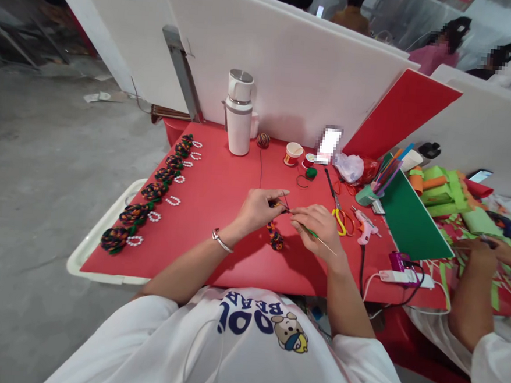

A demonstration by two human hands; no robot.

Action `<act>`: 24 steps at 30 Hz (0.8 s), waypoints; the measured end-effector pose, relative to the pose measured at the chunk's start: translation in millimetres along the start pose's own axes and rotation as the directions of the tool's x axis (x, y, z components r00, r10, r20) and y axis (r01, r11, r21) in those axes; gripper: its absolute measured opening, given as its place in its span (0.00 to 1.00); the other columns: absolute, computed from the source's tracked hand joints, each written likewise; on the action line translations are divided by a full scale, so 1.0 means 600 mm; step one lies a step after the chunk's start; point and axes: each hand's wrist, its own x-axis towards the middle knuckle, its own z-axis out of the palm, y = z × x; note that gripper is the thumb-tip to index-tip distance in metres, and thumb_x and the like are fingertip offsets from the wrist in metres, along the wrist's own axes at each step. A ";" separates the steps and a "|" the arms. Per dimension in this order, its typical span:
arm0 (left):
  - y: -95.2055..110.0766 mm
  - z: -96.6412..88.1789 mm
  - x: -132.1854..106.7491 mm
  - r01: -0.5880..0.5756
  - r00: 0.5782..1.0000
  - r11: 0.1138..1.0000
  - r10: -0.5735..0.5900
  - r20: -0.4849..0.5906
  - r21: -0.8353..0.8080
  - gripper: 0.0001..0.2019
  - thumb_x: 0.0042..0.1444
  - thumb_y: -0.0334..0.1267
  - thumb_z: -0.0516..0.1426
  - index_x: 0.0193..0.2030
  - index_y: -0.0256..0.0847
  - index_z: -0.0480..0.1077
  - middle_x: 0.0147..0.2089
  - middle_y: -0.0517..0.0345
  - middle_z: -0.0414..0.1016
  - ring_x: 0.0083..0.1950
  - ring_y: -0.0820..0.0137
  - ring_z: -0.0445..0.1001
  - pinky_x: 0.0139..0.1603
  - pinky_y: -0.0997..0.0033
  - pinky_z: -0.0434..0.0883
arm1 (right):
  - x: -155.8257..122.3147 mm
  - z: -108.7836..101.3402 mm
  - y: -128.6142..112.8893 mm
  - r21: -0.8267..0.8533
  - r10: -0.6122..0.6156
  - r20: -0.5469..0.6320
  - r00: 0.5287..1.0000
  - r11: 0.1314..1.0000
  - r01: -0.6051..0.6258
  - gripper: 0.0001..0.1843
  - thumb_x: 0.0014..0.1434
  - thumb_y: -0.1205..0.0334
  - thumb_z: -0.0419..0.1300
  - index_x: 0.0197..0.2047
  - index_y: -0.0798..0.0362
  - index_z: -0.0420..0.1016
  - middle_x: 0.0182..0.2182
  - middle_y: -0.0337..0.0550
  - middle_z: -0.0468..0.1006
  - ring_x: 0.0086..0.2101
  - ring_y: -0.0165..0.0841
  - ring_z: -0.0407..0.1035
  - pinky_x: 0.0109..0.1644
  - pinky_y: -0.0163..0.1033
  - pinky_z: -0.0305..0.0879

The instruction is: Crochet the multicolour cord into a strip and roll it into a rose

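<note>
At frame centre, with the left hand [258,208] pinching the crocheted piece [275,237] and the right hand's [324,224] grip closed round the crochet hook [311,233], apparently at a loop, even tension on the yarn strand [261,168] should serve best.

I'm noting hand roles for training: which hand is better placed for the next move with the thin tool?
Probably the right hand: it holds the thin tool, one end reaching the left hand's fingertips. The left hand pinches the multicoloured yarn piece, so seems better suited to steadying.
</note>
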 end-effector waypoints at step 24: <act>0.022 -0.032 0.014 0.364 0.869 0.817 -0.125 0.479 -0.447 0.20 0.40 0.34 0.71 0.44 0.34 0.83 0.28 0.57 0.77 0.25 0.78 0.65 0.25 0.75 0.57 | -0.006 0.010 0.022 0.716 0.393 -0.032 0.919 0.651 -0.253 0.13 0.65 0.47 0.63 0.37 0.45 0.84 0.35 0.44 0.85 0.36 0.38 0.80 0.42 0.48 0.78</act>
